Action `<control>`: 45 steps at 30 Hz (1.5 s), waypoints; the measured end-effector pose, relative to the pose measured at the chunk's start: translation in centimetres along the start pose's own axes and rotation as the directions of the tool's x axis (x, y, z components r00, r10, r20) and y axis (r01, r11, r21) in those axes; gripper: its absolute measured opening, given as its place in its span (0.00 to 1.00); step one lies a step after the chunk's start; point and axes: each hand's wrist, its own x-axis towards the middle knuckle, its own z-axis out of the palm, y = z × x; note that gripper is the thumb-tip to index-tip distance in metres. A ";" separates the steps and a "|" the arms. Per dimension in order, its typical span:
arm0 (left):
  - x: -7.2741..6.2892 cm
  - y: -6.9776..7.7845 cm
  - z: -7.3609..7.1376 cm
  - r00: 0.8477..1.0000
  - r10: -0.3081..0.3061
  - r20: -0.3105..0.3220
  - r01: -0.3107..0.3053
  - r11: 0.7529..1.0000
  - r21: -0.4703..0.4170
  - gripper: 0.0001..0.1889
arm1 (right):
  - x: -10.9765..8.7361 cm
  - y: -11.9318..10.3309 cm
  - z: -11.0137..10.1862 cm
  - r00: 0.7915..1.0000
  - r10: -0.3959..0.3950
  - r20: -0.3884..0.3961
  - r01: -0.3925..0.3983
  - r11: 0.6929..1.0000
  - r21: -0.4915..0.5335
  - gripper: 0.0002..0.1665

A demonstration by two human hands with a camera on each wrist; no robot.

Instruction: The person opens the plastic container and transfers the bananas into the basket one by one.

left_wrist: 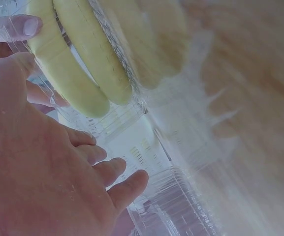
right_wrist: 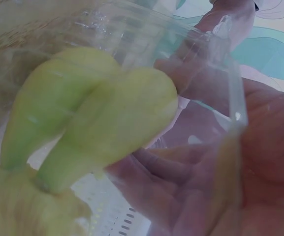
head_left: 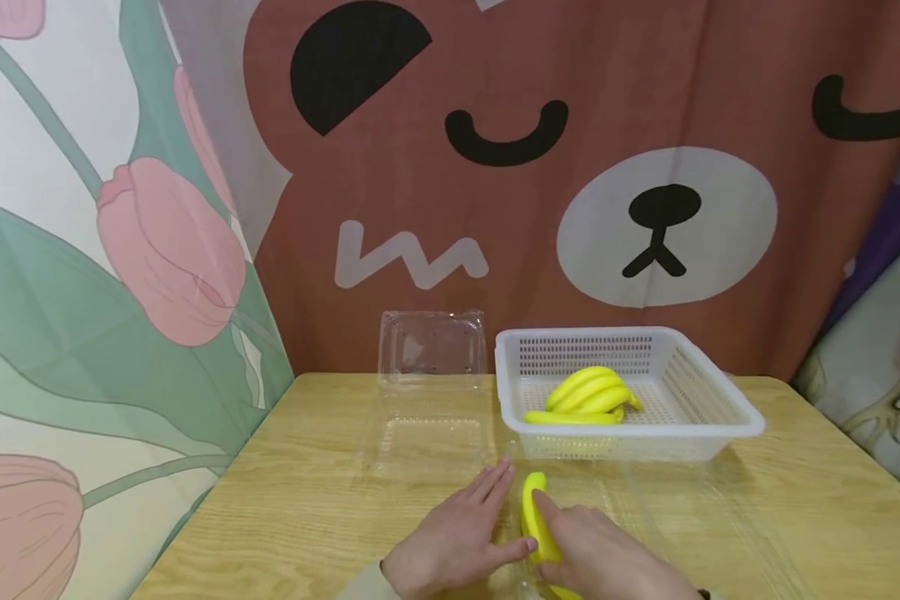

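Observation:
My right hand (head_left: 607,546) holds a yellow banana (head_left: 534,508) from the right, its fingers over the top of the fruit. To the left lies my left hand (head_left: 457,533), fingers stretched forward and thumb tip at the banana's side. Two bananas (left_wrist: 90,49) lie side by side within a clear plastic clamshell box (left_wrist: 127,64) in the left wrist view. There the left fingers (left_wrist: 127,189) extend along the box, and a thumb rests against one banana. Through the clear plastic, the right wrist view shows both bananas (right_wrist: 117,118) close up.
Behind the hands, a white perforated basket (head_left: 690,429) contains several bananas (head_left: 588,390). Another clear clamshell box (head_left: 431,354) stands with its lid raised at the back left. Clear plastic also lies right of the hands on the wooden table (head_left: 292,500). A bear-print cloth (head_left: 390,325) hangs behind.

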 end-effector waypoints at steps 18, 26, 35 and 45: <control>0.2 -0.3 -0.2 1.000 -0.019 0.022 0.019 1.000 -0.021 0.50 | 0.8 -0.4 0.0 0.998 0.068 0.014 -0.068 0.998 0.009 0.42; 0.1 -0.4 -0.3 1.000 0.000 -0.002 0.000 1.000 -0.020 0.49 | 1.3 -0.7 0.0 0.992 0.117 0.041 -0.117 0.993 0.012 0.42; 0.1 -0.3 -0.2 1.000 0.007 -0.015 -0.007 1.000 -0.026 0.50 | 0.6 -0.6 0.3 0.998 -0.016 -0.054 0.012 0.997 -0.071 0.37; 0.0 0.0 -0.2 1.000 0.002 -0.001 -0.002 1.000 -0.025 0.50 | 0.1 -1.0 -0.2 0.997 0.067 -0.022 -0.067 0.998 -0.006 0.33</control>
